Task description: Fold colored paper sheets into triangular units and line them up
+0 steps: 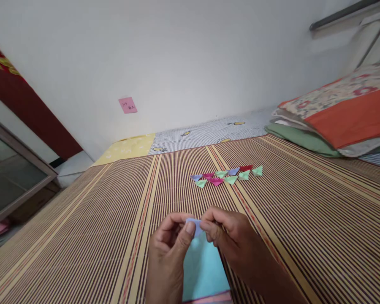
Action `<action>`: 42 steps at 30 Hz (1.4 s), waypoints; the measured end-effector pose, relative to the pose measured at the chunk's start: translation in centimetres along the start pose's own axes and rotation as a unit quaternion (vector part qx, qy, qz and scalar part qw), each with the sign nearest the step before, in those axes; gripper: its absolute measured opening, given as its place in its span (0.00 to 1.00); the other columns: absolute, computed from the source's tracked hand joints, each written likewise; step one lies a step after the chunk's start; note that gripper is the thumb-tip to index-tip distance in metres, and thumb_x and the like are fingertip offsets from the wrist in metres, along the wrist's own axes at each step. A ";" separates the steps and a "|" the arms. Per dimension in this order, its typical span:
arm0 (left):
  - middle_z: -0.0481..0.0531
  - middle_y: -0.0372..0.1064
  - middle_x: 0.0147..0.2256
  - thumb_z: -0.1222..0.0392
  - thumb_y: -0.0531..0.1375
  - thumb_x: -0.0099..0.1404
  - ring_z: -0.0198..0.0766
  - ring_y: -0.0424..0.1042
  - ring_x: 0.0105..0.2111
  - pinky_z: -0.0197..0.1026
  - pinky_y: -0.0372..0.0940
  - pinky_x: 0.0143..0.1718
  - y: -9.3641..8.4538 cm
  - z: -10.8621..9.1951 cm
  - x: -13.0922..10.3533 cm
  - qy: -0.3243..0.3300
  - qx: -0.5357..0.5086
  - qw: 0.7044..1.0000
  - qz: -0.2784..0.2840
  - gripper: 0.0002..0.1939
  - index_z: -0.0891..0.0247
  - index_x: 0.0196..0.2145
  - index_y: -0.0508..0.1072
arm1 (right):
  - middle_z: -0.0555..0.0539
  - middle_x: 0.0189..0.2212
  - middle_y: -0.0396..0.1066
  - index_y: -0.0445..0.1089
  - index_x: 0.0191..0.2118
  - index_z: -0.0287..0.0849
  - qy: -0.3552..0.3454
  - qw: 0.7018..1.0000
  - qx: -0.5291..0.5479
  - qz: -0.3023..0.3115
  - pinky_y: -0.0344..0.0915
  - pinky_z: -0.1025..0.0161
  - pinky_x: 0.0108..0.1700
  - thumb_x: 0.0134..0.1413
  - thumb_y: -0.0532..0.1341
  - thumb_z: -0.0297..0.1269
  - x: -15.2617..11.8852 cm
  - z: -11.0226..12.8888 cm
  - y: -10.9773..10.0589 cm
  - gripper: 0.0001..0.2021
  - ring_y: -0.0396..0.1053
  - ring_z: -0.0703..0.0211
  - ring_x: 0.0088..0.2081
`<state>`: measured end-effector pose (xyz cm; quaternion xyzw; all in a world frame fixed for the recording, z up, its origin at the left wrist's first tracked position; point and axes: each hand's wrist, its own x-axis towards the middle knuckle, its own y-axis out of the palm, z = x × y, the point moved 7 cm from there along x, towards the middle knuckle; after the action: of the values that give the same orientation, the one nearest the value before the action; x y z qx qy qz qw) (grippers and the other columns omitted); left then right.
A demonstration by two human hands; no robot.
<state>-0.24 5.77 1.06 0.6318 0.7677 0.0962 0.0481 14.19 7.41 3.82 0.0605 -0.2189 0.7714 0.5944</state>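
Observation:
A small piece of folded lavender-blue paper [196, 229] is pinched between my two hands, in the lower middle of the head view. My left hand [172, 242] grips its left side between thumb and fingers. On its right edge, my right hand [226, 230] closes with thumb and forefinger. Below the hands lies a light blue sheet [205, 270], partly covered by them, with a pink edge showing under its near side. Farther off, two rows of folded paper triangles [231, 180] rest on the mat in green, magenta, blue and red.
A striped bamboo mat [98, 236] covers the bed. Folded bedding [345, 109] is piled at the right. A checked cloth [196, 137] runs along the white wall, which bears a pink note [128, 105]. At the left stands a glass-fronted cabinet [12, 169].

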 end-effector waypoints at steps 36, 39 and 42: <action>0.46 0.68 0.26 0.52 0.71 0.60 0.33 0.65 0.27 0.33 0.63 0.29 -0.1 -0.2 -0.3 0.000 -0.020 1.000 -0.014 0.12 0.62 0.31 0.77 | 0.53 0.26 0.67 0.69 0.31 0.43 -0.053 0.997 -0.035 -0.046 0.59 0.64 0.32 0.68 0.57 0.34 -0.1 1.7 -1.1 0.11 0.65 0.63 0.28; 0.45 0.65 0.24 0.52 0.71 0.60 0.31 0.62 0.24 0.31 0.59 0.26 0.1 -0.1 -0.3 -0.019 0.025 0.999 0.027 0.13 0.63 0.29 0.76 | 0.54 0.24 0.62 0.63 0.28 0.43 -0.051 0.997 -0.040 -0.028 0.55 0.65 0.29 0.69 0.54 0.33 -0.2 1.9 -0.9 0.15 0.62 0.64 0.26; 0.46 0.66 0.23 0.51 0.72 0.59 0.32 0.62 0.25 0.31 0.59 0.26 0.6 -0.3 -0.2 -0.022 0.042 0.997 0.066 0.14 0.64 0.26 0.76 | 0.55 0.22 0.58 0.59 0.26 0.44 -0.045 0.998 -0.038 -0.035 0.52 0.64 0.27 0.69 0.52 0.34 -0.3 1.6 -1.1 0.16 0.59 0.65 0.24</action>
<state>0.28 5.70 1.48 0.6843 0.7265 0.0530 0.0324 15.02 6.70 5.47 0.0808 -0.2724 0.7376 0.6125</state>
